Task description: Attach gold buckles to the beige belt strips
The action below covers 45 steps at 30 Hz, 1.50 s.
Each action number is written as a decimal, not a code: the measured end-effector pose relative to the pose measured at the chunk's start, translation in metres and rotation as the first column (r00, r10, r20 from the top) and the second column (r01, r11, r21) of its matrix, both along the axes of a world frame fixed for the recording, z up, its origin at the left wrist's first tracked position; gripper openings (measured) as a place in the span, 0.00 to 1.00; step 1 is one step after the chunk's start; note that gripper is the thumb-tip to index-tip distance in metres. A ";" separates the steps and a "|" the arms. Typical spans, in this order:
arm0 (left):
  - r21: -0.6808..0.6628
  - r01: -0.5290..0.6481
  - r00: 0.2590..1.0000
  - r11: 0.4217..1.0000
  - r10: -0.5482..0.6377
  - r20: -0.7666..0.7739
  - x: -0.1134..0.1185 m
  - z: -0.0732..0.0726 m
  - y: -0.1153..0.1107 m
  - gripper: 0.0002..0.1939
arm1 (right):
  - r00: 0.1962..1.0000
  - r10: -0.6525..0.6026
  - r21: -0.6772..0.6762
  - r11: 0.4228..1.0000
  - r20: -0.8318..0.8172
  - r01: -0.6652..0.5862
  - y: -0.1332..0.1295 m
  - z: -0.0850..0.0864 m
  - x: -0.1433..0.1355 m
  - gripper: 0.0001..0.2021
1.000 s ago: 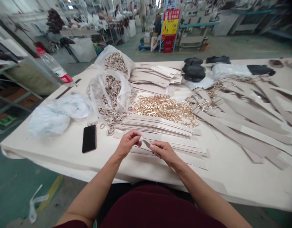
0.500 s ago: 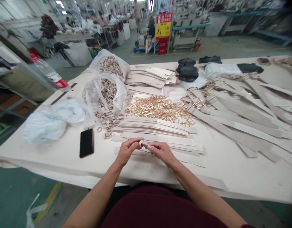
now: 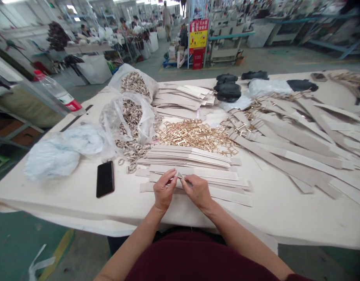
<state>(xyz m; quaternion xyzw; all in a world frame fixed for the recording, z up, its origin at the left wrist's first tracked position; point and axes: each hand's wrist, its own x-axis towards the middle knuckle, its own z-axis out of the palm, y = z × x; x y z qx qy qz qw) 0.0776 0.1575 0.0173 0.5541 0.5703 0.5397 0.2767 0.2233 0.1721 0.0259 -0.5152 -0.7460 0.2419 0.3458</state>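
In front of my body both hands meet at the fingertips over the strips on the table. My left hand (image 3: 164, 190) is closed, thumb and index finger pinched on a small pale strap loop that its fingers mostly hide. Between the two hands shows the grey-beige end of a strap (image 3: 180, 176), pinched by my right hand (image 3: 198, 191). Part of a pale strip (image 3: 266, 239) emerges beyond my right forearm at the table edge. Beneath and behind the hands lie stacked beige straps (image 3: 186, 156). Past them spreads a pile of gold buckles (image 3: 194, 134).
Plastic bags of beige loops (image 3: 133, 113) stand at the back left, some loops spilled. A phone (image 3: 105, 178), a crumpled plastic bag (image 3: 51, 158) and a bottle (image 3: 61, 95) lie left. Straps with buckles (image 3: 303, 144) cover the right; black bundles (image 3: 227, 91) lie behind.
My hands have drawn closer together, and the left has turned more upright. The pale loop seen at its fingertips is now mostly covered. The view has shifted slightly.
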 end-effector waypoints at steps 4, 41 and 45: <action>-0.074 0.040 0.981 0.996 -0.025 0.190 0.008 -0.002 -0.003 0.13 | 0.997 -0.066 0.041 0.997 -0.029 0.067 0.001 -0.003 -0.001 0.11; -0.451 0.465 0.718 0.762 -0.027 0.695 0.057 0.013 0.013 0.18 | 0.897 -0.131 -0.379 0.924 -0.422 -0.043 0.032 -0.003 0.040 0.18; -0.524 0.614 0.785 0.591 -0.388 0.483 0.035 0.035 0.044 0.21 | 0.804 -0.180 -0.467 0.874 -0.567 -0.133 0.042 -0.012 0.047 0.17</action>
